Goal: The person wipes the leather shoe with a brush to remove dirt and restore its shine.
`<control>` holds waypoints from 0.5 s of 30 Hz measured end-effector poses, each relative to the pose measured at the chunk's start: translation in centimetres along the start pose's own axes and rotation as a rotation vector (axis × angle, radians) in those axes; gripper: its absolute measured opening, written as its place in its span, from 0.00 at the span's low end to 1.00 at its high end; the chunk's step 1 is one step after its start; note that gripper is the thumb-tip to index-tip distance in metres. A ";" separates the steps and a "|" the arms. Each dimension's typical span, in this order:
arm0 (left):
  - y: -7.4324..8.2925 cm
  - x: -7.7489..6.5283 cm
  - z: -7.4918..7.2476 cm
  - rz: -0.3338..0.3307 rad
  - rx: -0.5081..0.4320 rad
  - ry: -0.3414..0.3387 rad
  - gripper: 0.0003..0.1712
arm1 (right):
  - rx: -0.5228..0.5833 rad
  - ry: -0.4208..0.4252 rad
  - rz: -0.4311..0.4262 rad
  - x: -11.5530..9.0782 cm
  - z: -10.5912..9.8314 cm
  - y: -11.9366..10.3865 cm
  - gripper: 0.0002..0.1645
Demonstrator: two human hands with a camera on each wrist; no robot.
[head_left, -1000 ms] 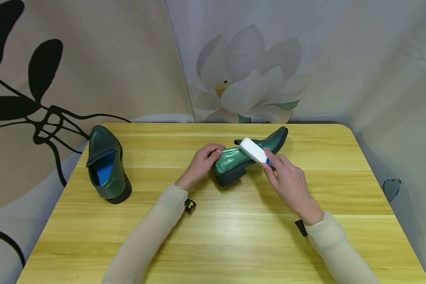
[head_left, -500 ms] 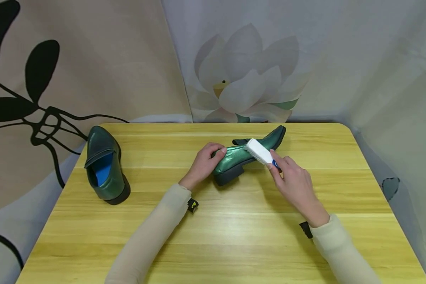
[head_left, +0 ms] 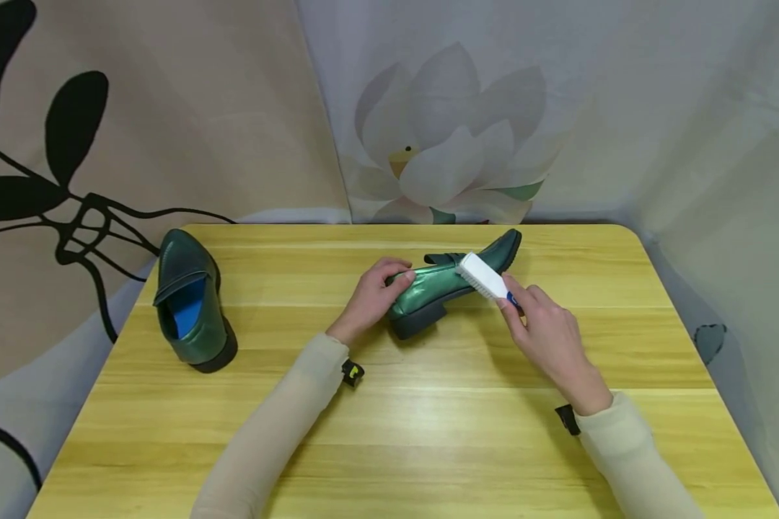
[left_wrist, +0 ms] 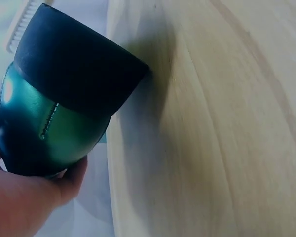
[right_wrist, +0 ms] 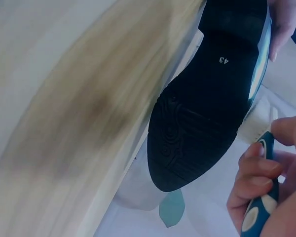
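Note:
My left hand (head_left: pixel 370 299) grips a glossy green loafer (head_left: pixel 428 290) by its heel end. The shoe is tipped on its side, its toe pointing to the far right. In the left wrist view its black heel block (left_wrist: pixel 74 59) faces the camera, with fingers and thumb around the back opening. My right hand (head_left: pixel 552 335) holds a white-headed scrub brush (head_left: pixel 483 275) by its blue-and-white handle (right_wrist: pixel 259 215). The bristles lie against the shoe's side, near the strap. The right wrist view shows the black sole (right_wrist: pixel 202 108), which partly hides the brush head.
A matching green loafer (head_left: pixel 197 324) with a blue insole stands upright at the table's left edge, toe away from me. The wooden table (head_left: pixel 415 432) reaches back to a printed fabric backdrop (head_left: pixel 234 108).
The brush in my right hand has slid rightward along the shoe's side, towards the toe. My left hand keeps its hold on the heel end, and the shoe stays nearly in place.

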State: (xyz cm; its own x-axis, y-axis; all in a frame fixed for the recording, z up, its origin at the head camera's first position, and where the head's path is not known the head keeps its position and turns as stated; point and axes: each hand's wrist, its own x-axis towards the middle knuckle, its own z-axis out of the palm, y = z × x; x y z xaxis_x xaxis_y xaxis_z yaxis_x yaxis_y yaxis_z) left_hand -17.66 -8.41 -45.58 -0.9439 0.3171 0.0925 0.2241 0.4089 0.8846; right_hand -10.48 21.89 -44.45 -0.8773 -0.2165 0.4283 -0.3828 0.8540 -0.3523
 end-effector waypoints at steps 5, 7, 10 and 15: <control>-0.3 0.2 -0.6 0.046 -0.037 -0.029 0.18 | -0.006 0.014 -0.022 -0.2 -0.1 -0.1 0.26; -0.3 0.3 -1.0 0.064 -0.046 -0.050 0.17 | -0.014 0.009 -0.010 -0.3 -0.3 0.1 0.26; -0.5 0.3 -1.7 0.090 -0.056 -0.073 0.16 | -0.019 -0.011 0.024 -0.5 -0.5 0.6 0.26; -0.8 0.4 -2.6 0.125 -0.065 -0.102 0.13 | -0.014 -0.021 0.091 -0.4 -0.7 1.8 0.26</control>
State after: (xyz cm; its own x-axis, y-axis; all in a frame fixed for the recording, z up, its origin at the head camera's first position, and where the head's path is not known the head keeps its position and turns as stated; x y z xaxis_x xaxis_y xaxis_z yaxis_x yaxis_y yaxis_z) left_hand -18.83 -10.91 -45.09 -0.8791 0.4491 0.1599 0.3193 0.3057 0.8970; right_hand -10.62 23.83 -44.66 -0.9143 -0.1472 0.3773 -0.2969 0.8772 -0.3774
